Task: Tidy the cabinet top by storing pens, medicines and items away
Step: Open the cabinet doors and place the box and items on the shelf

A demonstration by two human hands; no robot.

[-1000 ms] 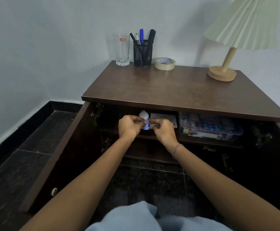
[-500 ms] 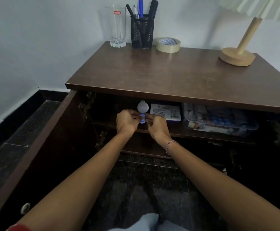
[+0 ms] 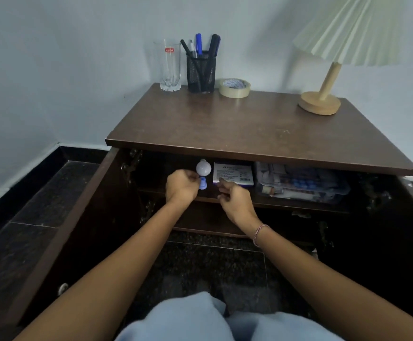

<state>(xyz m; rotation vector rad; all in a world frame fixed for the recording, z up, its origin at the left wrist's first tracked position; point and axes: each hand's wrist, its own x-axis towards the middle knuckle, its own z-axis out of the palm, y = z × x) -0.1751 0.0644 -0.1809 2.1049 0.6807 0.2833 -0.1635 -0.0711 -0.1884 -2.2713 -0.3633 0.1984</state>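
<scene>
A white bulb [image 3: 203, 167] on a blue base [image 3: 202, 185] stands upright on the shelf inside the open cabinet. My left hand [image 3: 181, 187] pinches the blue base from the left. My right hand [image 3: 235, 199] hovers just right of it with loosely curled fingers, holding nothing I can see, its index finger near a white medicine box [image 3: 233, 173]. On the brown cabinet top [image 3: 249, 134], at the back, stands a black mesh pen holder [image 3: 201, 72] with several pens.
An empty glass [image 3: 168, 66], a tape roll [image 3: 235, 87] and a lamp [image 3: 320, 103] also stand on the top. A clear plastic box of medicines [image 3: 301, 183] fills the shelf's right side. The left door [image 3: 60, 232] hangs open beside my left arm.
My right hand has come off the blue base and moved a little right, towards the white box. My left hand stays on the base. The camera shifted.
</scene>
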